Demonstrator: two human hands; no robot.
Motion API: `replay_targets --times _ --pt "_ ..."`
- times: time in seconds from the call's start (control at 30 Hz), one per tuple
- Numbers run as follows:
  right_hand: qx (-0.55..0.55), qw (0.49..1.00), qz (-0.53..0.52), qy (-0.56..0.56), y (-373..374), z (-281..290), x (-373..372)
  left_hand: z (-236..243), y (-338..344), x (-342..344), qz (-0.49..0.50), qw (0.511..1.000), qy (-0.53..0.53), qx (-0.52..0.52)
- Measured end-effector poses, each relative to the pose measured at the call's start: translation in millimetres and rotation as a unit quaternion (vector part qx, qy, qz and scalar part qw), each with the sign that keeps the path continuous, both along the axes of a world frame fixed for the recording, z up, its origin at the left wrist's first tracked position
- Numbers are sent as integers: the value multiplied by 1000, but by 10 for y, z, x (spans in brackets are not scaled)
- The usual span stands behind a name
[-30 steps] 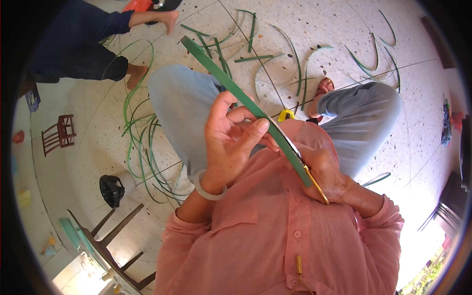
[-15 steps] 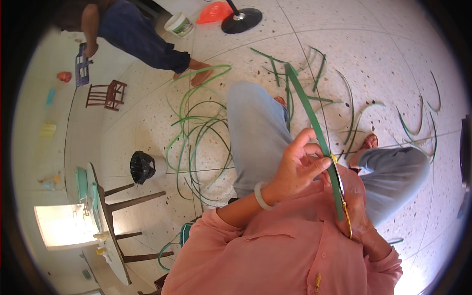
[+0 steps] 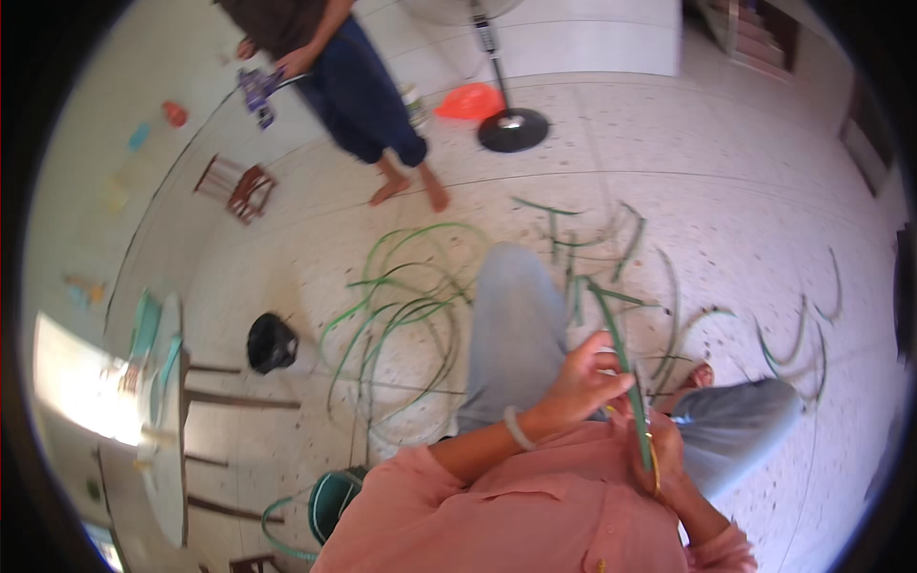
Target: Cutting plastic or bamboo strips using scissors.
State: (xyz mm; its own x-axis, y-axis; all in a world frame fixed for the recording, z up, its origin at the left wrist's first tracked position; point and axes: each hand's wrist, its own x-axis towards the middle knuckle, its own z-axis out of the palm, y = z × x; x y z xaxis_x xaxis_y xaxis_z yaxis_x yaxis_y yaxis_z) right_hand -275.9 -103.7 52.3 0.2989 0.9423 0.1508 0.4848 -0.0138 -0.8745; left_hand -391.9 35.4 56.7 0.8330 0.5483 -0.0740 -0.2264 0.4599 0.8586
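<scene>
My left hand (image 3: 589, 384), wearing a pale bangle (image 3: 519, 430), pinches a long flat green strip (image 3: 608, 317) that runs diagonally over my crossed legs. My right hand (image 3: 669, 454), against my pink shirt, grips scissors with gold handles (image 3: 654, 475); the silver blade lies along the strip, partly hidden by it. Cut green pieces (image 3: 635, 301) are scattered on the speckled floor beyond my knees, and loose loops of green strip (image 3: 401, 306) lie to the left.
Another person (image 3: 353, 76) stands barefoot, holding a purple object (image 3: 260, 94). Near them are a pedestal fan (image 3: 513, 129), a red bag (image 3: 468, 101) and a small wooden chair (image 3: 251, 191). At left are a black bin (image 3: 272, 342), a table (image 3: 172, 468) and a green container (image 3: 330, 506).
The view has swung up and left, bringing more of the other person and fan into sight. My hands keep their hold on strip and scissors, now lower in the picture.
</scene>
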Motion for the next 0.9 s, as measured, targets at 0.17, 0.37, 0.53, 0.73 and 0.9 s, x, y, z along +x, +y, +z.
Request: replay_targets --times 0.17,0.37,0.53,0.73,0.9 --pt "-198 971 -133 35 243 -147 599 198 8 -121 55 998 37 11" --pt "-117 954 -278 0 739 566 2337 282 -34 42 29 999 18 40" --pt "-81 942 -297 -132 1057 2010 2900 385 -174 -32 15 999 31 6" --pt "-62 958 -267 -86 953 2701 3132 498 -238 -90 3 1000 7 19" --pt "-14 983 -177 -41 752 2117 2378 683 -158 -118 51 998 -27 19"
